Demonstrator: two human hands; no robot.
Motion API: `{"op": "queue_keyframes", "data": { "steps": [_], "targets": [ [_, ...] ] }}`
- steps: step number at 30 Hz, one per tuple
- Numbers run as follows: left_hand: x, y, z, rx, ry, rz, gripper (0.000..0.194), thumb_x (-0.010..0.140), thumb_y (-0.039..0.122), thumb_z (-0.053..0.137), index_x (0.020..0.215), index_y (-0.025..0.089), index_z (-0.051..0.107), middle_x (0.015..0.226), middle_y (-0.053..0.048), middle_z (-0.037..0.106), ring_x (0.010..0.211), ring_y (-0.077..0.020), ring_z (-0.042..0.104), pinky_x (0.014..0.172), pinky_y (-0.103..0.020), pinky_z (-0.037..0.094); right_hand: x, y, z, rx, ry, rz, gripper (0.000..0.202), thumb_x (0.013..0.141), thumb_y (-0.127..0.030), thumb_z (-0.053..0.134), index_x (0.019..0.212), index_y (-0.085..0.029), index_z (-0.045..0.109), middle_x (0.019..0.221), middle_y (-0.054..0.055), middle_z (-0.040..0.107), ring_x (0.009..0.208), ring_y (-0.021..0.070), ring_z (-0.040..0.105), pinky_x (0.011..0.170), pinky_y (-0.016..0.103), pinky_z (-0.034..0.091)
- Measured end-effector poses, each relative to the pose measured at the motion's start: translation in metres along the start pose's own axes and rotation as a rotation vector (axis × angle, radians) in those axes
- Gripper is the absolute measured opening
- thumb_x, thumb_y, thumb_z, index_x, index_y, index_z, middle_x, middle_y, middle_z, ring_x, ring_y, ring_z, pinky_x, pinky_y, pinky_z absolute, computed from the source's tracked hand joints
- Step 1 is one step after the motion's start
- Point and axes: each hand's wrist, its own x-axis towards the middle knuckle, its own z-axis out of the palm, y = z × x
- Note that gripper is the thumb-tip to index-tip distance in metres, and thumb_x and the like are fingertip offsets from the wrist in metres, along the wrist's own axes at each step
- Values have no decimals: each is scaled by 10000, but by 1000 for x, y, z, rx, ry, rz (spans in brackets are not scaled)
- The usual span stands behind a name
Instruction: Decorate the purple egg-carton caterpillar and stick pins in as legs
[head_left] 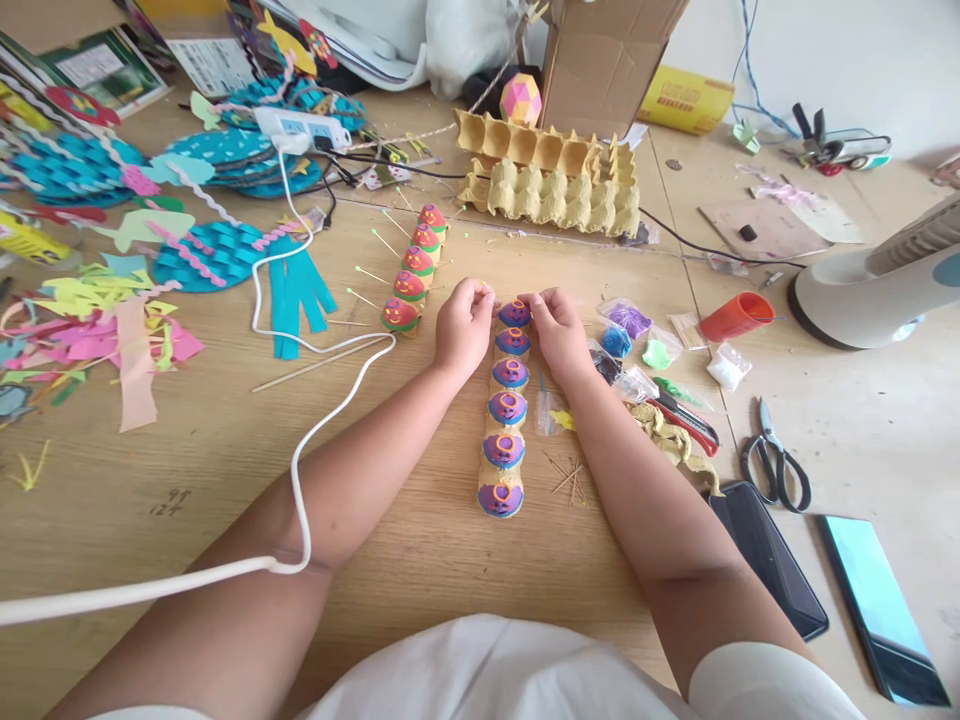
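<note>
The egg-carton strip (507, 410) runs from between the left hand (465, 325) and right hand (558, 330) toward the white shirt (480, 672), and with both curling fingers in beside its far cup (514, 315), anything pinched impossible to tell, light, even touches should best spare its face.

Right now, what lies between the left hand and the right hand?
In the head view, the far end of the purple-topped strip lies between the left hand and the right hand.

White shirt (487, 675), short sleeves (765, 685)
</note>
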Motion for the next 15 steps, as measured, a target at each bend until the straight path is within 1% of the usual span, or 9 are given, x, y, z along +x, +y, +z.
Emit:
{"op": "queue_keyframes", "data": {
  "steps": [5,9,15],
  "targets": [
    [0,0,0,4,0,16,67,956,185,549,904,226,563,876,2,698,832,-145,723,810,-243,563,0,0,1,33,-13,2,347,892,-564,684,846,-240,567,880,-11,662,887,157,605,875,299,493],
    [-1,-1,0,11,1,19,55,959,199,556,913,228,568,890,1,705,843,-144,725,816,-241,566,0,1,1,11,-12,0,349,888,-572,685,855,-241,581,855,-18,648,872,156,596,851,291,491],
    [-2,-1,1,-18,3,14,41,956,210,569,921,230,574,888,-8,715,844,-151,733,785,-244,580,-1,0,4,-5,24,-19,364,891,-591,668,860,-237,590,828,-24,624,824,143,579,826,284,485]
  ]
}}
